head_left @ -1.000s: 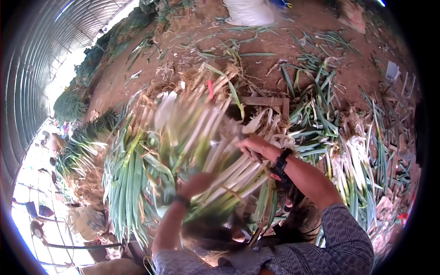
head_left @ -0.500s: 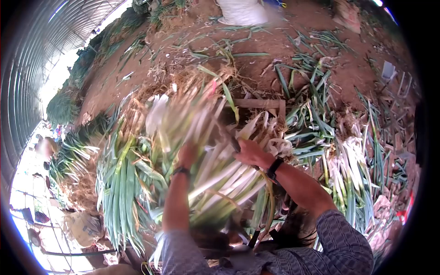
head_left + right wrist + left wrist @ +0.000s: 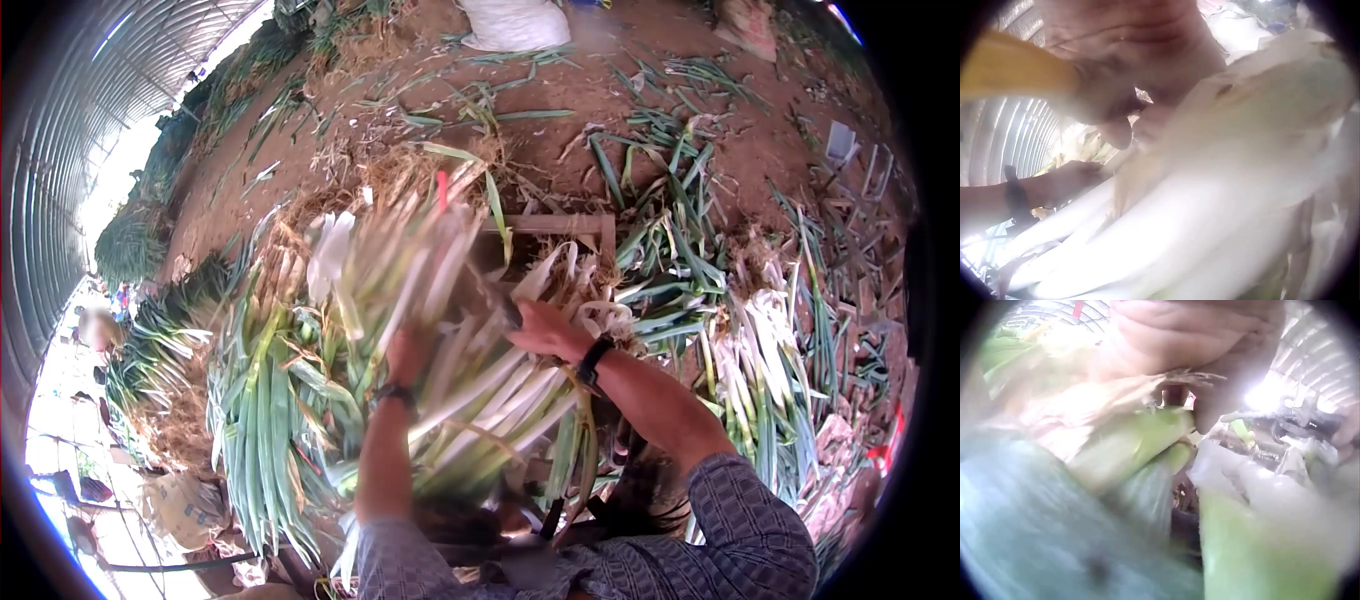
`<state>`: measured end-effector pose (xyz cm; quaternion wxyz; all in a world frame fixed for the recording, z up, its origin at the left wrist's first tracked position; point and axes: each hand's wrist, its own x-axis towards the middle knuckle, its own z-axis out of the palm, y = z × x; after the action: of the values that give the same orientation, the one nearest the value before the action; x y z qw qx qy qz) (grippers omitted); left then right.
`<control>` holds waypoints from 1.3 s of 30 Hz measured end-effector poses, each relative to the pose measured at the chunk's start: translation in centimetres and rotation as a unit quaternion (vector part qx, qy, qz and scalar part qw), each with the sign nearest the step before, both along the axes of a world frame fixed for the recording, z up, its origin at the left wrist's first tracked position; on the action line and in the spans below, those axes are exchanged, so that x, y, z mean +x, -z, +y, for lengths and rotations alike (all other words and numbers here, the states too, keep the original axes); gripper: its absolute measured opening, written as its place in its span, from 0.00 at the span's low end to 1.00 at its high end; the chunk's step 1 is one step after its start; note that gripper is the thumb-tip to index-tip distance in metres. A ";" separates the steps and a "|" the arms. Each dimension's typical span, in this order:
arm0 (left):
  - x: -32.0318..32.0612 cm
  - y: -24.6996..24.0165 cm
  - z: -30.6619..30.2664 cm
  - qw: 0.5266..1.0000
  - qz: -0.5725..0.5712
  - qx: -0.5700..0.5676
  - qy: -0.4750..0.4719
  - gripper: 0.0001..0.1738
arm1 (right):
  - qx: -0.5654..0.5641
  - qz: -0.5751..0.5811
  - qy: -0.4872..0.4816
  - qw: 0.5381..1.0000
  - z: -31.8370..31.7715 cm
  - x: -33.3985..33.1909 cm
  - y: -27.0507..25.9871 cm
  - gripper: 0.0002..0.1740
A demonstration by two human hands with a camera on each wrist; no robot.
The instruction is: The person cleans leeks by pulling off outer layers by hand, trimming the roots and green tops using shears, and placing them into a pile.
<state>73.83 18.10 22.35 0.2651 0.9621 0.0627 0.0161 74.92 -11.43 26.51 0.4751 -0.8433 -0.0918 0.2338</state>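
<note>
My left hand (image 3: 403, 358) grips green onion stalks in the middle of a large pile, where motion blurs the view. In the left wrist view, a pale green stalk (image 3: 1138, 440) runs up under the curled hand (image 3: 1191, 340). To its right, my right hand (image 3: 545, 330) holds a dark, narrow knife-like tool (image 3: 493, 293) that points up and left over the pile. Thick white green onion shafts (image 3: 1147, 225) lie below the curled right fingers in the right wrist view. The left hand and its dark wristband (image 3: 1017, 197) appear behind them.
A wooden frame (image 3: 560, 222) stands beyond the pile. Green onion bundles lie at the right (image 3: 765, 350) and far left (image 3: 165, 330). Loose leaves litter the brown soil floor (image 3: 560, 150), with a white sack (image 3: 515, 22) at the back.
My left hand has moved forward from near my body to the pale shafts of the pile. My right hand has stayed near its place, the tool now showing more clearly beyond it.
</note>
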 end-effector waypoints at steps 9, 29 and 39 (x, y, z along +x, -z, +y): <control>-2.3 1.1 0.4 0.991 -0.078 0.009 0.106 0.12 | 0.012 0.026 -0.074 0.997 -0.4 -1.1 -0.3 0.20; -3.3 0.0 9.3 0.996 0.038 -0.071 -0.046 0.14 | -0.017 -0.060 -0.164 0.985 2.0 -5.0 -0.5 0.23; -4.6 -1.4 7.6 0.986 -0.103 -0.127 0.028 0.14 | 0.048 -0.077 -0.102 0.991 1.2 -4.4 -2.5 0.21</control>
<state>69.28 25.73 23.71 0.3908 0.9150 0.0099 0.0997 70.55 -10.23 28.98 0.4800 -0.8214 -0.2251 0.2105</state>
